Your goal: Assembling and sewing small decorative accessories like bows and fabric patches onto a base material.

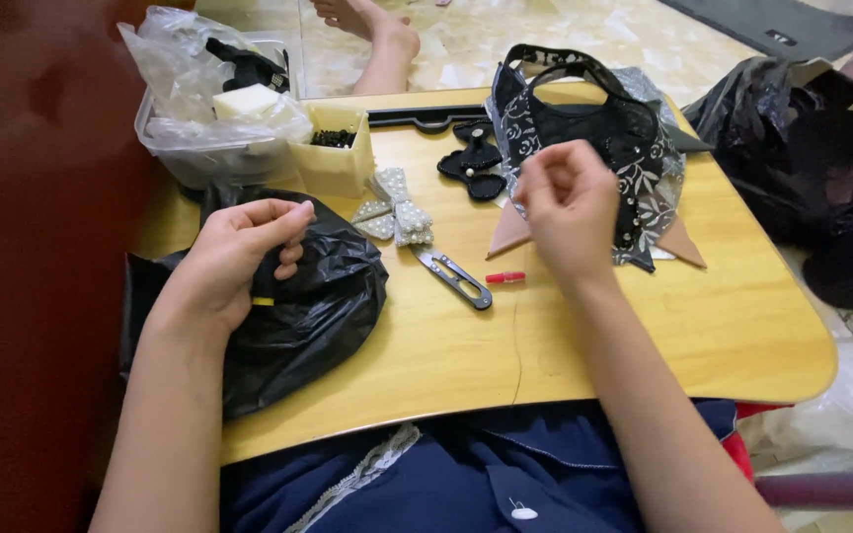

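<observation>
Thread, thin and dark, runs from the pinched fingers of the right hand toward the near edge of the wooden table. The left hand, fingers curled shut over the black bag, perhaps grips a needle; too small to tell. Keeping the thread taut and the pinch steady would serve well.

The left hand pinches over a black bag at the table's left edge. The right hand, fingers closed, hovers mid-table, a thread hanging from it beside snips.
</observation>
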